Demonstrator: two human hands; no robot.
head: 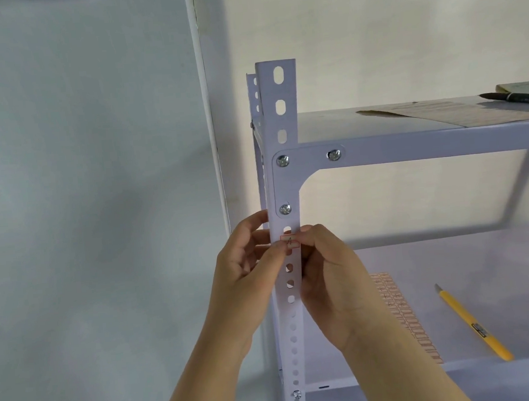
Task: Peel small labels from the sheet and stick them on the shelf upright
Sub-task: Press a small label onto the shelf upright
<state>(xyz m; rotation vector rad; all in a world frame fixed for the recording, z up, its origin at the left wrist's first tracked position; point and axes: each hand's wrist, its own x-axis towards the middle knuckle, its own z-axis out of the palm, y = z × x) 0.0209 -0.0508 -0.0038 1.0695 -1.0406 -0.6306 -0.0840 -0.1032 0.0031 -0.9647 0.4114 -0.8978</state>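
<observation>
A white perforated shelf upright rises in the middle of the view. A small red-bordered label marked with a digit lies across its front face, just below the corner bracket. My left hand wraps the upright from the left, thumb pressing the label's left end. My right hand comes from the right, thumb and fingertip on the label's right end. The label sheet, with rows of red-bordered labels, lies on the lower shelf behind my right wrist.
A yellow utility knife lies on the lower shelf right of the sheet. On the top shelf rest papers and a black pen. A wall and a white pipe stand left of the rack.
</observation>
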